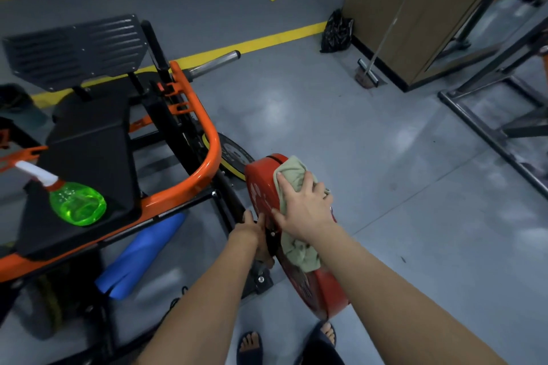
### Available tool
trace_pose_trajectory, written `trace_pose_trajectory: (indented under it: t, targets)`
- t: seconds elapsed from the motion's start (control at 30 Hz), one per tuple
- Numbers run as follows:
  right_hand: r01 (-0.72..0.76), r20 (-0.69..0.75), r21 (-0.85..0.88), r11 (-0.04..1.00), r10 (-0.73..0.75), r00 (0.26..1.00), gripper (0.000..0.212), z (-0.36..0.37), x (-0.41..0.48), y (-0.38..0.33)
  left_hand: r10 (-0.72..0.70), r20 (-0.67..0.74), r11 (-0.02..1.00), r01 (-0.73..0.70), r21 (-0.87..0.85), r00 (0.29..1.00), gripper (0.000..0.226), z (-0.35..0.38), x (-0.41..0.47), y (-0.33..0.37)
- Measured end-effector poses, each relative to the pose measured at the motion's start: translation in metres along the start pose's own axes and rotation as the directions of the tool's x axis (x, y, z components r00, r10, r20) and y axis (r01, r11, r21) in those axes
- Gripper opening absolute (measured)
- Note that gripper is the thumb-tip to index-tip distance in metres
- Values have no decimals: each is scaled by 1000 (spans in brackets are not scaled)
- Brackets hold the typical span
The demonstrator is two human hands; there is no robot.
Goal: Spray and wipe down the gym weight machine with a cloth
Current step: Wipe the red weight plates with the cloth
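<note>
Sandalled feet [250, 347] stand just short of the red weight plate [323, 293], which sits on edge at the near end of the weight machine. Two bare forearms reach out over it. On the plate's left side the left hand [252, 230] has its fingers curled round a black bar [229, 195] of the machine, right against the plate's face. On the plate's top rim the right hand [302, 204] lies flat with fingers spread, pressing down on the cloth [292, 170]; the pale green cloth drapes over the rim, showing beyond the fingertips and hanging below the wrist. Left of the plate, low under the frame, lies a rolled blue mat [139, 258]. Further left, a green spray bottle [75, 201] lies on its side on the black seat pad [89, 139], inside the orange frame [212, 139]. Beyond the plate, far off, a black bag [336, 31] sits against a wooden cabinet [415, 9].
</note>
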State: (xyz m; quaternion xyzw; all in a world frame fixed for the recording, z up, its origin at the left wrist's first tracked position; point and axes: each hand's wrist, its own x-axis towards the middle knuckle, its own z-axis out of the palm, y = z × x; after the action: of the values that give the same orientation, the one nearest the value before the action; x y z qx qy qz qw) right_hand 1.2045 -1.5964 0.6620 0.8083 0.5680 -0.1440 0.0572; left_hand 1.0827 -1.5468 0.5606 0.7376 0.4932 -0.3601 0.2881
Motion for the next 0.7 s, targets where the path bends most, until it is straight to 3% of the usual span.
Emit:
trace_pose_trajectory:
  t: [0.2,0.3,0.4,0.43,0.5,0.53,0.6,0.7]
  targets:
    - [28,156,-26,999,-24,988,72,-18,58,-22,18,-39,997,-21,-80,999,137,10,11,-6]
    - [13,51,-61,998,-10,999,71,-17,50,-31,42,-9,999,-41,23,999,149,10,26,-5]
    - [4,-141,-13,1000,-6,990,75,4,3,-32,46,-46,995,-50,-89,998,149,22,63,-11]
    - [-6,-211,32,999,13,977,78,14,-18,-27,10,-119,993,-24,-117,993,132,20,58,-9]
    - [-68,-280,98,993,93,956,86,40,-65,-11,13,-101,999,-16,-35,995,103,11,31,-7]
    - [-114,-269,120,986,143,953,90,53,-86,-1,-14,-82,996,6,-94,997,107,5,14,-4]
    - [-192,-217,153,969,222,951,99,75,-116,17,-10,-20,999,10,-33,1000,126,-6,-8,1]
    - [-265,-134,182,947,291,947,108,85,-120,25,13,-15,999,-13,-48,1000,129,-4,-15,3]
